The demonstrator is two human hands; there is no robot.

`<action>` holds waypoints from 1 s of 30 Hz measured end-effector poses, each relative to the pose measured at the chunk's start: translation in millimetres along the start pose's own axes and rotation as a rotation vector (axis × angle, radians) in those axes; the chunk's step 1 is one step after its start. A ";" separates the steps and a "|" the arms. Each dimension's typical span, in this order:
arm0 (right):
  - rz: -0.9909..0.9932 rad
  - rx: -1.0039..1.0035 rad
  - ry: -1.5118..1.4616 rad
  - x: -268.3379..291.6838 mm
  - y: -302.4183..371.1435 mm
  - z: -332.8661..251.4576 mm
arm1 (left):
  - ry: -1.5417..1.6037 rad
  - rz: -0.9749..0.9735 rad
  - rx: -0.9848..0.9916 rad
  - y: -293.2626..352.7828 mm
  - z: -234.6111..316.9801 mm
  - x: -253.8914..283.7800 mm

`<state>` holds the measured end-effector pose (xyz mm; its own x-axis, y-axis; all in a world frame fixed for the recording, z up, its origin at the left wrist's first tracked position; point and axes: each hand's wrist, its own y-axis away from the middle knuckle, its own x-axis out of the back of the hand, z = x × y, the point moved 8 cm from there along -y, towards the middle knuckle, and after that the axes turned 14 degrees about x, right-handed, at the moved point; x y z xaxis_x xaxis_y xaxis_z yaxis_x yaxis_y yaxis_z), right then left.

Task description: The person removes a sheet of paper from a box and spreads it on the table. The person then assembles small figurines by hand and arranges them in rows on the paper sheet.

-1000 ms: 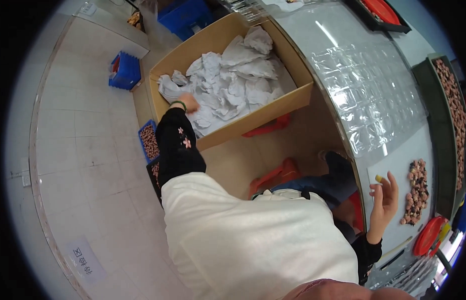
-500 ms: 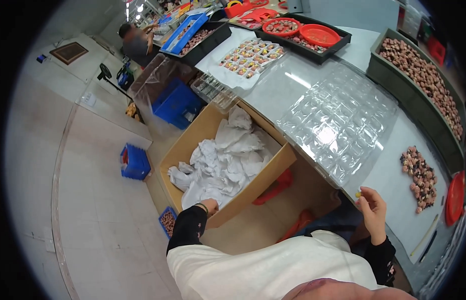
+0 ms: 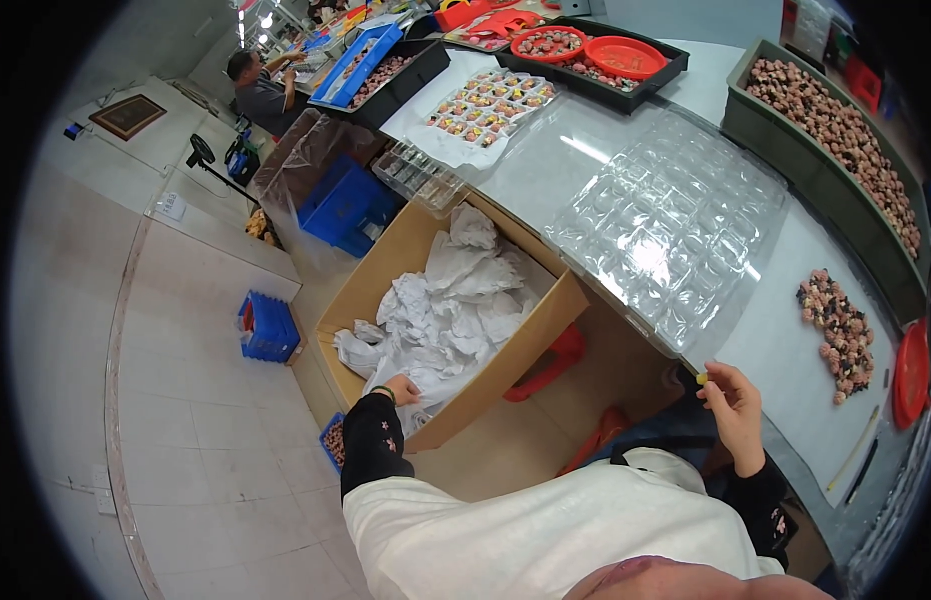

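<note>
My left hand (image 3: 403,390) reaches over the near edge of a cardboard box (image 3: 449,428). Its closed fingers pinch the crumpled white paper (image 3: 456,320) that fills the box. My right hand (image 3: 736,415) is raised beside the table's near edge, thumb and fingertips closed on a small yellow piece (image 3: 702,379). In front of that hand lies a clear plastic tray (image 3: 676,225) with many square cells. To its right is a loose pile of small pink and dark pieces (image 3: 836,335) on a white sheet.
A long grey bin (image 3: 836,150) of similar pieces stands at the right. Farther back are a white tray of filled cells (image 3: 493,105), a black tray (image 3: 626,100) with red dishes, and blue bins (image 3: 351,205). A person (image 3: 266,92) works at the far left. Red stools (image 3: 551,368) stand under the table.
My left hand has lifted slightly out from behind the box edge, with white paper at its fingers. My right hand has shifted slightly left and up, still pinching the yellow piece.
</note>
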<state>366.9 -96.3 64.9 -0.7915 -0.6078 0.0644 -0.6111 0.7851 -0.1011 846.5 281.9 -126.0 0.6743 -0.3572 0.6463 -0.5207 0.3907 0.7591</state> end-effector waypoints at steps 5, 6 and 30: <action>-0.003 -0.019 -0.019 -5.8 2.3 5.0 | 0.050 0.530 0.102 -14.4 -3.1 7.9; -0.002 -0.017 -0.018 -6.0 2.9 5.7 | 0.106 0.605 0.212 -13.6 -4.3 6.8; -0.123 -0.007 0.009 -32.9 0.8 4.0 | 0.274 0.699 -0.093 158.4 91.1 198.8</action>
<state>392.5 -76.1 58.7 -0.7108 -0.6982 0.0850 -0.7033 0.7058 -0.0848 850.3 195.5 129.8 0.3153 0.2187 0.9234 -0.8367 0.5233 0.1617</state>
